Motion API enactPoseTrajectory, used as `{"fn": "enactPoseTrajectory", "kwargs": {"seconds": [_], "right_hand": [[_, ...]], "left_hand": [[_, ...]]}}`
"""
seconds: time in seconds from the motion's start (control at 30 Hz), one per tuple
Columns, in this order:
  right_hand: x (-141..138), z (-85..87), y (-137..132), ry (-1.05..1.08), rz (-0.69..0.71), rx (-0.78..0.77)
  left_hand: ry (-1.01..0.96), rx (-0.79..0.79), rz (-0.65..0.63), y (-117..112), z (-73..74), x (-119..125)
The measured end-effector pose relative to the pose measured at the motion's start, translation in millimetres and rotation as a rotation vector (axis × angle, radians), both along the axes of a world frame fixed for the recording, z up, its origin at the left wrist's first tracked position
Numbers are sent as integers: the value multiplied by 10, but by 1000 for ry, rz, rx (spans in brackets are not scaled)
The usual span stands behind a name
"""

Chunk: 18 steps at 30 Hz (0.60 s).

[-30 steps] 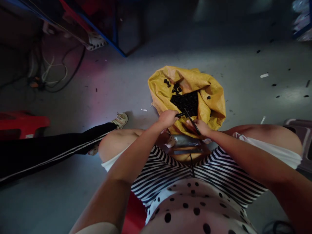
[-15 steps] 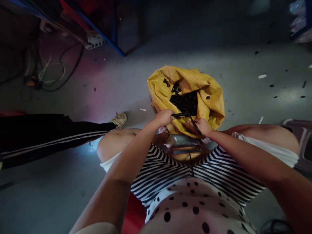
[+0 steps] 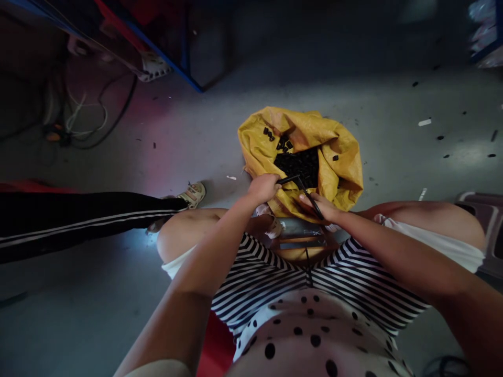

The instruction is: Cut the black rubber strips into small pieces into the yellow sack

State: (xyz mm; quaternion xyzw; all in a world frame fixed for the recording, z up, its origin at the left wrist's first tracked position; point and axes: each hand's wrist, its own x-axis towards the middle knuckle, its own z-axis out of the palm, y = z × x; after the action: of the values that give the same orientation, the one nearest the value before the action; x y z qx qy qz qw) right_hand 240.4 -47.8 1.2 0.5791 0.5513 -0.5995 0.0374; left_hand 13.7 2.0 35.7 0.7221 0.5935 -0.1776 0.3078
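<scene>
At the centre of the frame the left hand [image 3: 264, 188] is closed round one end of a thin black rod [image 3: 290, 180], and the right hand [image 3: 323, 206] grips a second black rod [image 3: 312, 201] that meets the first at an angle. Both rods sit just over the near edge of a yellow sack [image 3: 341, 157] of small black parts [image 3: 299, 163] on the grey floor [image 3: 188, 131]. At the left, another person's leg [image 3: 78, 220] in black striped trousers ends in a pale shoe [image 3: 192, 192] beside the sack.
</scene>
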Motion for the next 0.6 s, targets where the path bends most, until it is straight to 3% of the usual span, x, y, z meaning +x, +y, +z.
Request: {"fn": "enactPoseTrajectory", "kwargs": {"seconds": [0.23,0.6], "right_hand": [[-17,-69,3,-43,-16,28],[-35,-94,-33,-35,-59,94]], "left_hand": [[-91,-22,-65,-74,-55,105],[-116,-32,-22,-66,-78,83]]}}
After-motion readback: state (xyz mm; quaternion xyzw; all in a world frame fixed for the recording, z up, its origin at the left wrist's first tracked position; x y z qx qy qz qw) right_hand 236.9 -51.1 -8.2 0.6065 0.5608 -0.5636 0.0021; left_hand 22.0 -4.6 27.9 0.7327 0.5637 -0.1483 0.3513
